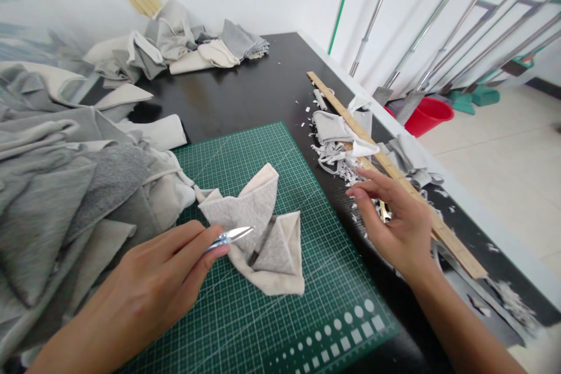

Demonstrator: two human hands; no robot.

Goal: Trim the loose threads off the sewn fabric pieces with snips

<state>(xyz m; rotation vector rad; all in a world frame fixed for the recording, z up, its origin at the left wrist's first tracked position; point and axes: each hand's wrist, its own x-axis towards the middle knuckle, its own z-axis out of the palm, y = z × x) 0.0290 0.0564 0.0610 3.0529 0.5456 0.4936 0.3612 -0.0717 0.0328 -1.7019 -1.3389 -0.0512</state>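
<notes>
My left hand is closed around small thread snips with light blue handles, their pointed blades aimed right. Just beyond the blades a grey and cream piece of fabric with stitched edges lies folded on the green cutting mat. To the right of the mat, my right hand hovers with fingers apart and nothing in them. It is near a heap of white fabric scraps and thread ends. A gold-coloured metal object shows partly behind its fingers.
A large pile of grey fabric pieces covers the left side, and more fabric lies at the back. A wooden ruler runs along the black table's right edge. Beyond stand a red bucket and metal poles.
</notes>
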